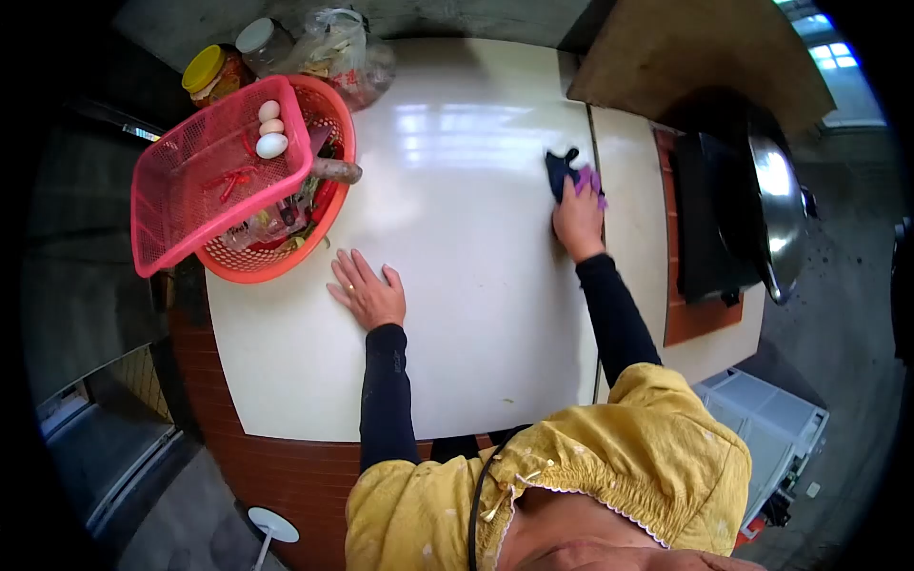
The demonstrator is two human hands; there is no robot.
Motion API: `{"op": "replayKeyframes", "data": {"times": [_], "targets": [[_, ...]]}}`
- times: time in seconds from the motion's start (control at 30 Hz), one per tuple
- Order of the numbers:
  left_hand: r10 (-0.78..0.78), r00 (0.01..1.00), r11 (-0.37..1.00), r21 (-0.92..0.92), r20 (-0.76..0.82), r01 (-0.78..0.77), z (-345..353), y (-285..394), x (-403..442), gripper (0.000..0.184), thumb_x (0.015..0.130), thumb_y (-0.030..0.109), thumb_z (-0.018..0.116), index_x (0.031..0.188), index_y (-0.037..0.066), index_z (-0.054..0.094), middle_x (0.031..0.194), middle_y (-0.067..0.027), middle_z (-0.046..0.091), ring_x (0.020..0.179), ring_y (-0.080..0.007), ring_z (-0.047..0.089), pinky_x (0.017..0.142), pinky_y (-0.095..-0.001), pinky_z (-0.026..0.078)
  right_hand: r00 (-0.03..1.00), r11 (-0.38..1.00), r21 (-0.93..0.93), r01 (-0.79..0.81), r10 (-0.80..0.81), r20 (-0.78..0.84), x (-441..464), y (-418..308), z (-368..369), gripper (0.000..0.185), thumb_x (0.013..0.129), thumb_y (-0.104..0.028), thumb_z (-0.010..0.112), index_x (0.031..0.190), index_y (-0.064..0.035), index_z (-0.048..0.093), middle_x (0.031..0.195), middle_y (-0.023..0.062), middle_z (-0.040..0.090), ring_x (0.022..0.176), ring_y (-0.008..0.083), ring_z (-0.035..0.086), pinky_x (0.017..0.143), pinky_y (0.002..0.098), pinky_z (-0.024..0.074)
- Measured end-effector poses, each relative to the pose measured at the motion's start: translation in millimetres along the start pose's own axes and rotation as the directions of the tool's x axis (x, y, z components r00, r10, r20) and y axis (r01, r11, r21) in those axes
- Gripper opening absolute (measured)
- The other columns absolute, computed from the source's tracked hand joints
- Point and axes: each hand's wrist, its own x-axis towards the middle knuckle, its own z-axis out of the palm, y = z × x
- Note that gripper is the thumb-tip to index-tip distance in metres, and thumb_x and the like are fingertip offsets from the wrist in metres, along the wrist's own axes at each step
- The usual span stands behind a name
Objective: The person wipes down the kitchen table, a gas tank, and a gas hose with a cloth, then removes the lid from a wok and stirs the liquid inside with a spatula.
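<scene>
The right hand [577, 226], partly closed, has hold of a bunched cloth [557, 171] close to the right edge of the desk [457, 285], toward the far corner; the palm faces down, apparently to press the cloth against the surface. The left hand [369, 297] lies flat with fingers spread, holding nothing, nearer the left edge, probably as a brace. Farther out, at the far left corner, an orange basket [238, 262] supports a tilted pink basket [190, 171], whose wall seems to keep three eggs [271, 127] from rolling out. Hidden from here: the gripping fingertips and much of the orange basket's contents. What the plastic bag [347, 71] contains is unclear.
</scene>
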Motion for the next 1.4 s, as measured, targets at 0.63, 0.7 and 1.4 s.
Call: {"op": "replayKeyframes", "data": {"times": [0.63, 0.7, 1.4], "targets": [[-0.153, 0.969, 0.984, -0.065, 0.192, 0.169, -69.0, -182.5, -93.9, 0.072, 0.086, 0.040, 0.050, 0.141, 0.009, 0.017, 0.148, -0.0135, 0.012, 0.135, -0.0347, 0.010, 0.101, -0.0624, 0.014, 0.787, 0.519, 0.719, -0.462, -0.134, 0.602, -361.1, 54.7, -164.9, 0.041, 0.069, -0.003, 0.056, 0.110, -0.0084, 0.060, 0.101, 0.0127, 0.064, 0.092, 0.0194, 0.060, 0.082, 0.0300, 0.0466], [-0.383, 0.895, 0.922, 0.037, 0.226, 0.386, -85.8, -214.5, -122.5, 0.074, 0.088, 0.044, 0.045, 0.143, 0.011, 0.009, 0.149, -0.0125, 0.006, 0.135, -0.0371, 0.007, 0.101, -0.0626, 0.013, 0.908, 0.627, 0.763, -0.157, -0.212, 0.361, -299.0, 55.6, -145.3, 0.042, 0.067, 0.000, 0.053, 0.108, -0.0069, 0.060, 0.103, 0.0144, 0.063, 0.097, 0.0241, 0.060, 0.086, 0.0322, 0.0457], [-0.546, 0.733, 0.638, -0.366, 0.404, 0.677, -89.7, -265.8, -255.2, 0.070, 0.093, 0.044, 0.035, 0.140, -0.001, 0.008, 0.146, -0.0234, 0.005, 0.135, -0.0366, 0.008, 0.109, -0.0410, 0.015, 0.556, 0.130, 0.929, 0.347, -0.826, -0.092, -364.9, -193.6, -105.2, 0.045, 0.061, 0.001, 0.062, 0.103, -0.0162, 0.062, 0.126, 0.0082, 0.051, 0.114, 0.0297, 0.048, 0.095, 0.0446, 0.0358]]}}
